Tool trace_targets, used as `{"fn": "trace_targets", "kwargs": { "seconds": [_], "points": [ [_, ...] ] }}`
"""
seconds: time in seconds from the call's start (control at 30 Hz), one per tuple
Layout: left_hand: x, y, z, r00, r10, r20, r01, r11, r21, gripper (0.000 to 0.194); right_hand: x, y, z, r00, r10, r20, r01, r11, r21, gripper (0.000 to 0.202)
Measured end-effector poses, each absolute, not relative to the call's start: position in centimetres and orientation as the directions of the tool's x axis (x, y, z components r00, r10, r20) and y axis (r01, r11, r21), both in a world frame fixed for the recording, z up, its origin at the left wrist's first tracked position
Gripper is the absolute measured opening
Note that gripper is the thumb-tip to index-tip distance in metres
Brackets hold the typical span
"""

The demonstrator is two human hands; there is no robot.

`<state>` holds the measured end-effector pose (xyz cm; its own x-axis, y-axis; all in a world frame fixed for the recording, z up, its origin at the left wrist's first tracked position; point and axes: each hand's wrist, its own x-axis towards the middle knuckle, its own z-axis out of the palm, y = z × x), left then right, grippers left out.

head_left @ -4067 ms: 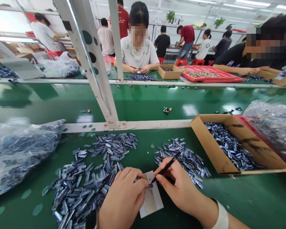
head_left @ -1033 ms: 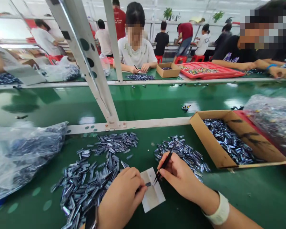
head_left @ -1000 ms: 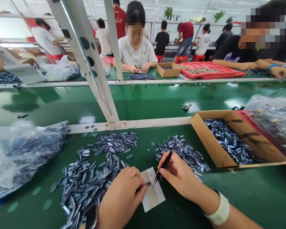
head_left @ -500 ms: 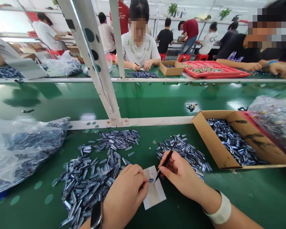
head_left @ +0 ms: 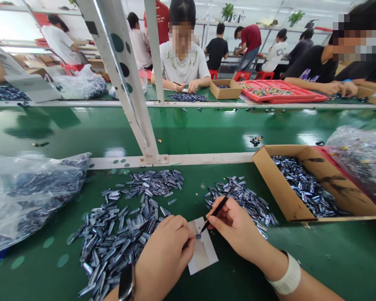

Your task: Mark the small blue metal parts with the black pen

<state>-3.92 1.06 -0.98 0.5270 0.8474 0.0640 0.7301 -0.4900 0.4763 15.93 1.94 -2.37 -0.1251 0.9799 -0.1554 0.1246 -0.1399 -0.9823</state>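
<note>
My left hand (head_left: 166, 251), with a smartwatch (head_left: 126, 282) at the wrist, is closed in a pinch on a small dark-blue translucent plastic piece (head_left: 198, 236). The piece's end sticks out over a small white sheet (head_left: 203, 257) on the green surface. In my right hand (head_left: 238, 230) are slim black tweezers (head_left: 215, 211), held like a pen. Their tip touches or nearly touches the piece. Beside my left hand spreads a large pile of similar pieces (head_left: 113, 238). Behind my right hand lies a smaller pile (head_left: 244, 198), partly hidden by it.
A cardboard box (head_left: 288, 196) of such pieces stands at the right, by a clear plastic bag (head_left: 360, 154). At the left lies another filled bag (head_left: 28, 196). A white metal post (head_left: 125, 79) rises from the rail. Beyond the green belt (head_left: 188, 129), co-workers sit at their own piles.
The tweezers' tip has moved slightly up and left, from the sheet to the piece in my left hand. Small parts on the belt have shifted right. A co-worker's hands at the far right have moved.
</note>
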Motion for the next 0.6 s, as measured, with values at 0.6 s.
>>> {"fn": "trace_targets", "kwargs": {
  "seconds": [0.6],
  "points": [
    [-3.79, 1.13, -0.79, 0.561, 0.827, 0.026, 0.729, -0.509, 0.458, 0.018, 16.04, 1.89, -2.56, -0.168, 0.977, -0.134, 0.146, -0.109, -0.983, 0.017]
  ]
}}
